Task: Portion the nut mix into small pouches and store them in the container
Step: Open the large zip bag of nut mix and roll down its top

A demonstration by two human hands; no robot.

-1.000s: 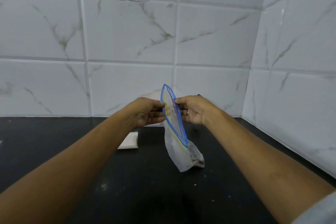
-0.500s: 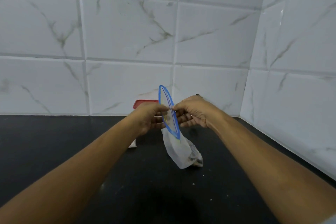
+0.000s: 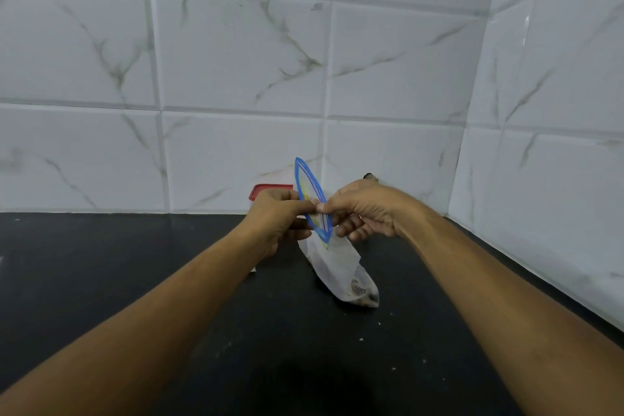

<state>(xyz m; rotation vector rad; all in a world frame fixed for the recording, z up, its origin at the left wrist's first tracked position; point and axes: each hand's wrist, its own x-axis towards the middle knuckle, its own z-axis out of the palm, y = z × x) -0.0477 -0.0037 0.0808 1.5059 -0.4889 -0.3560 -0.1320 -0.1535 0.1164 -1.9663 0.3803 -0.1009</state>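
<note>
Two surfaces fill the view: a white marbled tile wall (image 3: 236,78) and, below it, a black desk (image 3: 135,280). Reaching out over the desk, the left hand (image 3: 273,219) and right hand (image 3: 364,209) meet near the back wall, each pinching one side of the mouth of a clear pouch (image 3: 332,267). Both sets of fingers (image 3: 304,204) are curled narrow on the blue zip rim (image 3: 305,179), the left ones on the left lip and the right ones on the right lip. The mouth stands between them as a slim open slit, edge-on to the camera.

The pouch hangs down from the fingers and slants to the right, its bottom corner seeming to rest on the desk. It looks light, thin and floppy, and likely slick. The stiffer zip rim is the sensible place to hold, since the film below would crumple.

A red lid (image 3: 266,187) shows just behind the left hand, by the wall. Smallest, a little clump of nut mix (image 3: 361,290) sits in the pouch's bottom corner, well below the fingers.
</note>
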